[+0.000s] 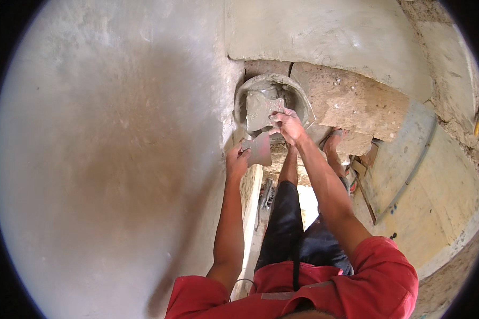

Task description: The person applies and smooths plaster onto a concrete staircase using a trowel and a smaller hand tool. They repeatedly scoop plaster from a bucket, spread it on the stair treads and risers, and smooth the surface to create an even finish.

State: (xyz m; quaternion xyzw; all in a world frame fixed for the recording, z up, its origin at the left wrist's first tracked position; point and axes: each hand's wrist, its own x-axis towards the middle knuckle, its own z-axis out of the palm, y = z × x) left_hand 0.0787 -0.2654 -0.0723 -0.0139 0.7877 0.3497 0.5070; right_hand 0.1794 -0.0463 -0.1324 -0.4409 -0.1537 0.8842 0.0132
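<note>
My left hand [237, 160] grips a thin flat scraper [260, 149] with a reddish-grey face, held low beside the wall. In my right hand [289, 126] is a second flat scraper [264, 110], its face coated with wet grey plaster. This one is over the mouth of a round bucket [302, 101] whose rim is caked in plaster. The two scrapers are close together, the left one just nearer to me. Much of the bucket's inside is hidden behind the right scraper and hand.
A broad, smooth plastered wall [106, 159] fills the left side. Another plastered surface [330, 32] lies beyond the bucket. My feet [333, 143] are on rough wooden boards [351, 101]. To the right, a pale board [426, 196] carries a grey hose or cable [410, 178].
</note>
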